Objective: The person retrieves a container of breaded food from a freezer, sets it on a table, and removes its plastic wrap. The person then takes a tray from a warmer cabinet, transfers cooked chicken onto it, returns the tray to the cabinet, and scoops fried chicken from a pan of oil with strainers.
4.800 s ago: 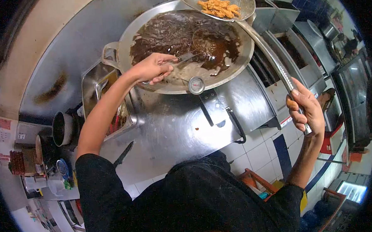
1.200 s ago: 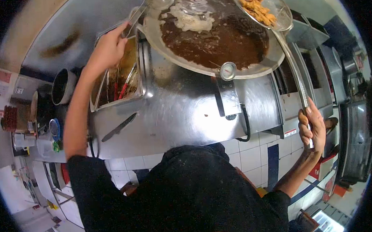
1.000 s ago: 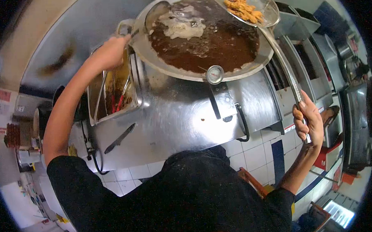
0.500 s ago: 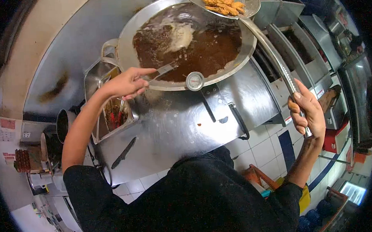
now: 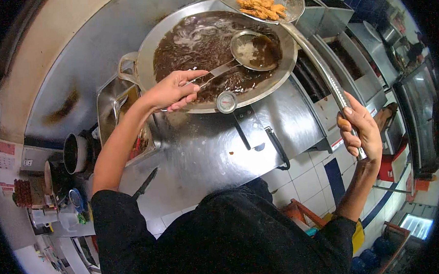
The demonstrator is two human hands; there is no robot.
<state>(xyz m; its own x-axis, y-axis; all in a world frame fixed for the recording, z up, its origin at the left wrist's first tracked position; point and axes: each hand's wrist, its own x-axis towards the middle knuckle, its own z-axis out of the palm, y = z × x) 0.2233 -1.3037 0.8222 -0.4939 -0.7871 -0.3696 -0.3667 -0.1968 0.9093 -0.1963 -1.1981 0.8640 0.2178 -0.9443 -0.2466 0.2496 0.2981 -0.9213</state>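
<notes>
My left hand (image 5: 178, 91) is closed round the metal handle of a small skimmer (image 5: 250, 63) over the near side of a large wok (image 5: 145, 74). The skimmer's round mesh head sits in the dark oil (image 5: 191, 52), towards the right, with some pale foam on it. In my right hand (image 5: 362, 127) is the long, curved handle of a big mesh strainer (image 5: 294, 0). Its bowl hangs above the wok's far right rim, holding several golden fried pieces (image 5: 260, 7). A dial thermometer (image 5: 226, 102) is at the wok's near rim.
Left of the wok is a steel tray (image 5: 153, 132) with a utensil and red-handled item inside. A knife (image 5: 146, 181) lies on the steel counter (image 5: 196, 157). Steel fryer bays (image 5: 331, 56) stand right of the wok, and a stool (image 5: 306, 212) is below.
My left hand has moved right, sweeping the skimmer across the oil from left to right. The pale foam patch in the middle has dispersed. My right hand and strainer stay nearly in place.
</notes>
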